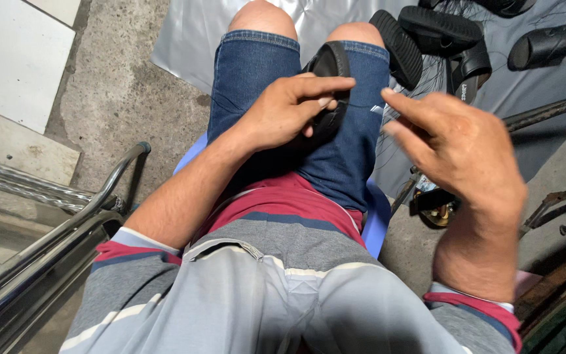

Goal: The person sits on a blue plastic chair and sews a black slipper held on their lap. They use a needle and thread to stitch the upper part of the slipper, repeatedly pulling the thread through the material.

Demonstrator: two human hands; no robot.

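Note:
A black sandal (331, 65) lies between my thighs on my blue denim shorts. My left hand (286, 111) presses on it, with the fingers closed over its upper side. A thin dark thread (361, 105) runs from the sandal to my right hand (456, 141). That hand is raised to the right of the sandal, and its thumb and forefinger pinch a small needle (377, 110) at the thread's end.
Several more black sandals (440, 33) lie on a grey sheet (185, 39) beyond my knees. A metal rail (67, 223) runs along my left. Rusty metal bars (545, 111) and dark parts are on the right. I sit on a blue plastic stool (378, 223).

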